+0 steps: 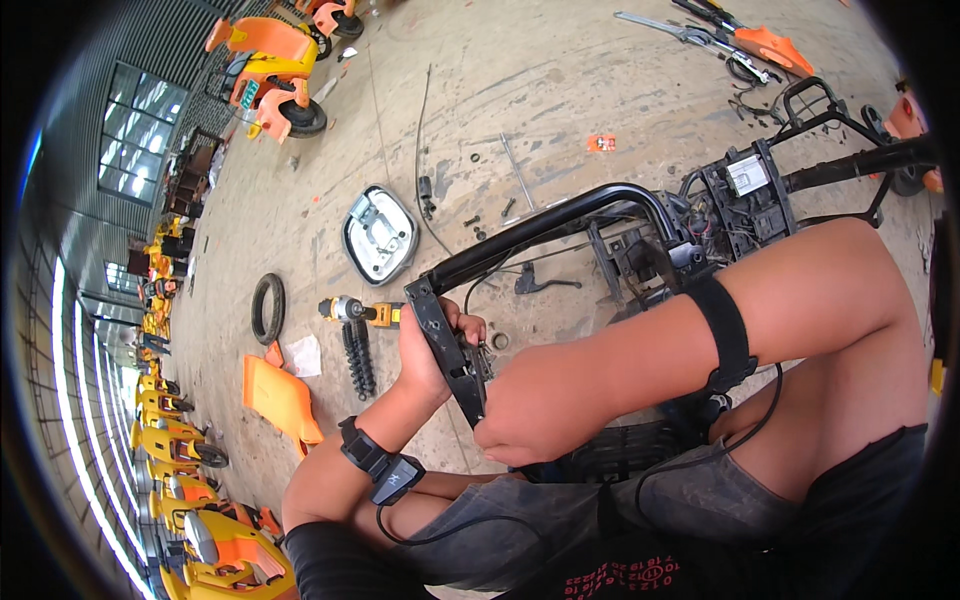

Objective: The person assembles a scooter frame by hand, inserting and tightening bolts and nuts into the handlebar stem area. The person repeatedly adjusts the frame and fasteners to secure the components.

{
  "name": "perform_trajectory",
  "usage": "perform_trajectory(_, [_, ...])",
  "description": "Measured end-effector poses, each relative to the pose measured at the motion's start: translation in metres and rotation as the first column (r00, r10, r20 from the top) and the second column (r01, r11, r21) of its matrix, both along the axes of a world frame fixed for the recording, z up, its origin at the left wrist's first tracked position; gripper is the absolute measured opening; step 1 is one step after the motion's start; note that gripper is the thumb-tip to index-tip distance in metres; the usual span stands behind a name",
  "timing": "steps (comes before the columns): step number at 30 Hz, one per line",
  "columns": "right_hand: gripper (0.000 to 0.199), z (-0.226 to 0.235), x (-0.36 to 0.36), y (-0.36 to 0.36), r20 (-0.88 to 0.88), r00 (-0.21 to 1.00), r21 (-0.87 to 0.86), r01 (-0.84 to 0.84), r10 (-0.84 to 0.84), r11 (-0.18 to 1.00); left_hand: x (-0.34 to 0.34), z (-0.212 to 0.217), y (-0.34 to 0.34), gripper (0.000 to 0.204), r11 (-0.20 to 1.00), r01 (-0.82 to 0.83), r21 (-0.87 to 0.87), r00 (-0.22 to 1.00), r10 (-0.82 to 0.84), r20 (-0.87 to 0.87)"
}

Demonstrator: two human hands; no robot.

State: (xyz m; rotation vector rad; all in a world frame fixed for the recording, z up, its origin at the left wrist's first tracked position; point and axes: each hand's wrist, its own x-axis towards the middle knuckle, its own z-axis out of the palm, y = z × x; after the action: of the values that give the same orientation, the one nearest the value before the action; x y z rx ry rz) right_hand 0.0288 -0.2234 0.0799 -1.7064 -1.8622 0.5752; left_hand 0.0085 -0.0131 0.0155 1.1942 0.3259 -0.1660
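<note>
Grasping the end plate of the black frame over the floor, the left hand closes its fingers; the right hand curls at the plate's lower tip, holding what, I cannot tell. Farther is a white label; nearer, red numerals.

At five o'clock, the right grip turns its back to us, and we cannot tell what its fingertips touch. Near seven, the black frame covers part of the left grip. The power drill at nine has its inner end hidden. A black tube at two is cut off; the farthest scooters, at nine, look too small to separate.
</note>
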Motion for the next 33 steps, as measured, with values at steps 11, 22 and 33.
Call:
perform_trajectory(11, [0.022,-0.016,-0.003,0.003,-0.115,0.987,-0.086,-0.126,0.116,0.988,-0.001,0.001,-0.002,0.052,1.0,-0.019,0.014,1.0,0.019,0.02])
perform_trajectory(22, [0.016,-0.057,-0.015,0.006,0.073,0.996,-0.091,-0.053,0.06,0.994,0.001,-0.006,0.001,0.054,0.998,-0.05,-0.042,0.999,0.05,-0.002])
perform_trajectory(33, [0.02,-0.047,-0.014,0.009,0.045,0.994,-0.223,-0.085,0.097,0.971,-0.002,-0.009,0.013,0.055,1.0,-0.022,-0.019,1.0,0.022,0.005])
